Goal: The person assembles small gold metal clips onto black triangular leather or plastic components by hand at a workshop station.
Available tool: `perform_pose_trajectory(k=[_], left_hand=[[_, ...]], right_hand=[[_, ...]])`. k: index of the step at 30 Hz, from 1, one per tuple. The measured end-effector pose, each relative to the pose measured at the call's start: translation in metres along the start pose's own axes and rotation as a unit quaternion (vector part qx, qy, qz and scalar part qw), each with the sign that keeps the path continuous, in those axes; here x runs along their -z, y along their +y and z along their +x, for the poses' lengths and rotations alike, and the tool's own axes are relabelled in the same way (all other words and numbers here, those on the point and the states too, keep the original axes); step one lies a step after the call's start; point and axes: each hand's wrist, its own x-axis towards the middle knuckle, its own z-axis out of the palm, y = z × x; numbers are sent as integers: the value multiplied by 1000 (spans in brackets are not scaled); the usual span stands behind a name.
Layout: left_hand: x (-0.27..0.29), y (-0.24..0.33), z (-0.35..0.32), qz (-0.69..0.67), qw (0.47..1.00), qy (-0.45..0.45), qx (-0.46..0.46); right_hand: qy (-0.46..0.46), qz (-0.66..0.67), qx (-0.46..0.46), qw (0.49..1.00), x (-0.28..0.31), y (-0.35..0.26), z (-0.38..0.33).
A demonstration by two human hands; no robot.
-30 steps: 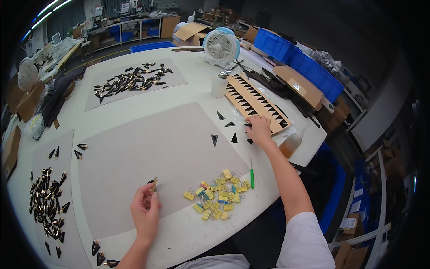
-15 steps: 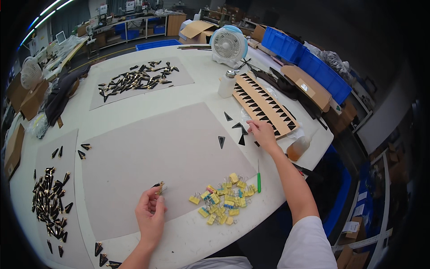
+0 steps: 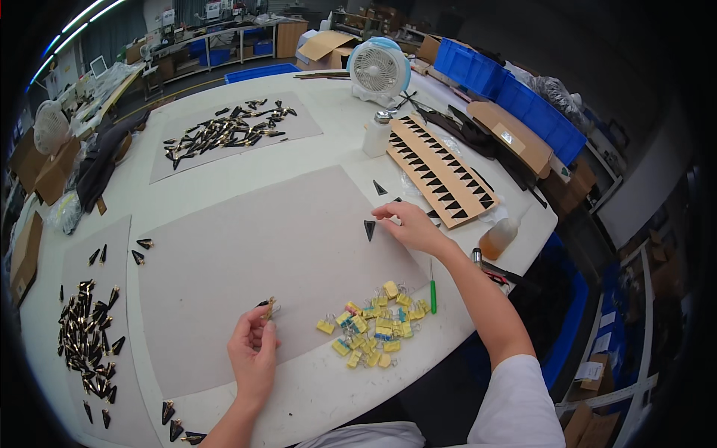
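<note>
Left hand (image 3: 252, 355) rests on the big grey sheet (image 3: 246, 254) near the desk's front edge, fingers pinched on a small black piece with a gold clip (image 3: 267, 308) held just above the sheet. Right hand (image 3: 409, 225) reaches out to the sheet's right edge, palm down, fingers loosely curled; fingertips sit beside a black triangle (image 3: 369, 228) lying on the sheet, can't tell if it grips anything. Another black triangle (image 3: 379, 187) lies further back on the white desk (image 3: 314, 157). Pile of yellow binder clips (image 3: 373, 325) sits between the two hands, near the front edge, with a green-handled tool (image 3: 432, 290) just right of it. Cardboard strip with rows of black triangles (image 3: 441, 170) lies beyond the right hand. White bottle (image 3: 377, 133) and small fan (image 3: 379, 69) stand behind it. Amber bottle (image 3: 498, 237) lies at the desk's right edge. Finished black-and-gold pieces (image 3: 86, 336) heaped far left.
</note>
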Motion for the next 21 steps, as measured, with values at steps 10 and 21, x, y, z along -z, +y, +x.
perform_pose_trajectory(k=[10,21], left_hand=[[2,-3,1,-10,1000,-3,3],[1,-3,1,2,1000,4,5]], right_hand=[[-151,76,-238,956,3,14,37],[-123,103,-297,941,61,50,5]])
